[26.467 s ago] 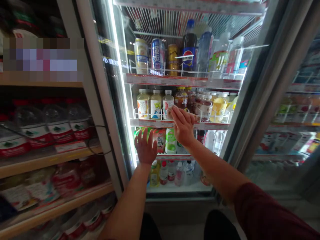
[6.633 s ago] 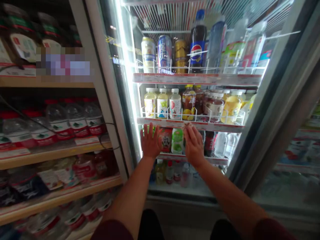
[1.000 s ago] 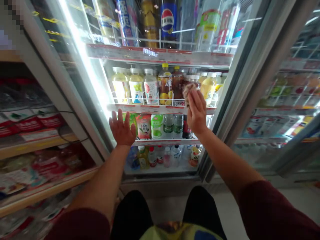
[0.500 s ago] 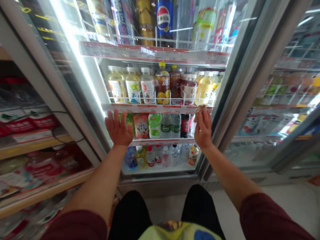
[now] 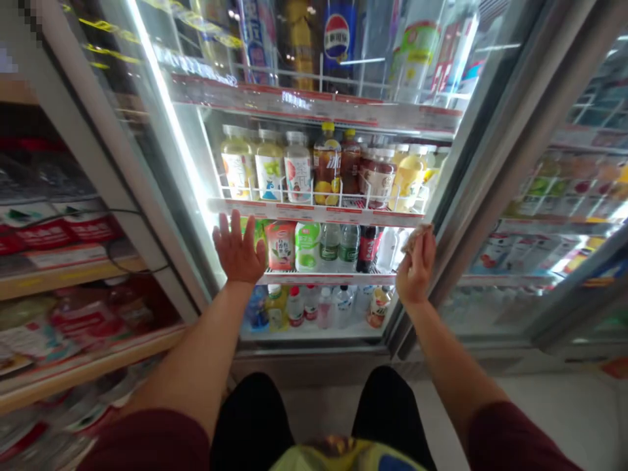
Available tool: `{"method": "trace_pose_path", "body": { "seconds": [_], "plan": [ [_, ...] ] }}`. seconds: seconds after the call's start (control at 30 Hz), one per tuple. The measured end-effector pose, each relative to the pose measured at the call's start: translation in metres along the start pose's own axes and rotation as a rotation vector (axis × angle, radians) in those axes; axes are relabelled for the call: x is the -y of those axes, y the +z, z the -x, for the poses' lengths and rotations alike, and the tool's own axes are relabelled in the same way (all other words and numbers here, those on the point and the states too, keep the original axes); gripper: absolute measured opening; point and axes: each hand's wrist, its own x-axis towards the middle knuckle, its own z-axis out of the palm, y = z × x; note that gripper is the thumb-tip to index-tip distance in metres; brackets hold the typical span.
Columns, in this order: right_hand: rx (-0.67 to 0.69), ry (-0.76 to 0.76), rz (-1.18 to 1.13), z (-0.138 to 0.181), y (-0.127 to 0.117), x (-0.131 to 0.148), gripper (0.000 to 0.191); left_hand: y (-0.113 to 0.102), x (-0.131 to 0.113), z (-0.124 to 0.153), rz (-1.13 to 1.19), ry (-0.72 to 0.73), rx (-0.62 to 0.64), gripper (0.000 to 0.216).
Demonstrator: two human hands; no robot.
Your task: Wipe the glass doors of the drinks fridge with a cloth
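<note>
My left hand (image 5: 239, 252) is open, its fingers spread and palm turned towards the glass door (image 5: 294, 100) of a lit drinks fridge. Contact between that palm and the pane is likely, but I cannot tell for certain. A small, crumpled, brownish cloth (image 5: 416, 239) is bunched in the fingers of my right hand (image 5: 416, 271), close to the door's right side. Behind the glass stand several bottles, among them a brown tea bottle with a yellow cap (image 5: 327, 163) and a blue Pepsi bottle (image 5: 338, 39).
Wooden shelves (image 5: 93, 278) with red and white packs border the fridge on the left. A thin dark cable (image 5: 132, 269) loops there. To the right runs a metal door frame (image 5: 495, 157), then another drinks fridge (image 5: 540, 229). My knees (image 5: 258, 412) are near the fridge base.
My right hand has moved right and slightly down with the cloth, towards the door's right edge. My left hand stays spread at nearly the same place. The view has tilted slightly.
</note>
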Motion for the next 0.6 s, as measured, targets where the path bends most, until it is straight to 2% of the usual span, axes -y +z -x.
{"method": "trace_pose_path", "body": {
  "seconds": [0.07, 0.13, 0.27, 0.33, 0.43, 0.53, 0.6],
  "plan": [
    [0.009, 0.04, 0.028, 0.035, -0.002, 0.004, 0.063, 0.0, -0.001, 0.0, 0.011, -0.019, 0.012, 0.062],
    [0.003, 0.079, 0.05, 0.036, -0.002, 0.002, 0.063, -0.001, -0.002, -0.001, 0.023, -0.031, 0.021, 0.062],
    [-0.086, 0.141, 0.059, -0.029, 0.006, -0.01, 0.058, -0.002, -0.004, -0.002, 0.062, -0.074, 0.037, 0.065],
    [-0.118, 0.132, 0.051, -0.046, 0.01, -0.009, 0.058, -0.003, -0.005, -0.002, 0.076, -0.08, 0.052, 0.065],
    [-0.082, 0.068, 0.031, -0.02, 0.013, 0.012, 0.06, -0.004, -0.005, -0.002, 0.072, -0.064, 0.052, 0.064],
    [0.045, -0.034, -0.035, 0.02, 0.016, 0.041, 0.066, -0.004, -0.003, -0.001, 0.077, -0.055, 0.047, 0.062],
    [0.085, -0.056, -0.08, 0.016, 0.021, 0.055, 0.066, -0.003, -0.003, -0.001, 0.098, -0.066, 0.054, 0.061]
  ]
}}
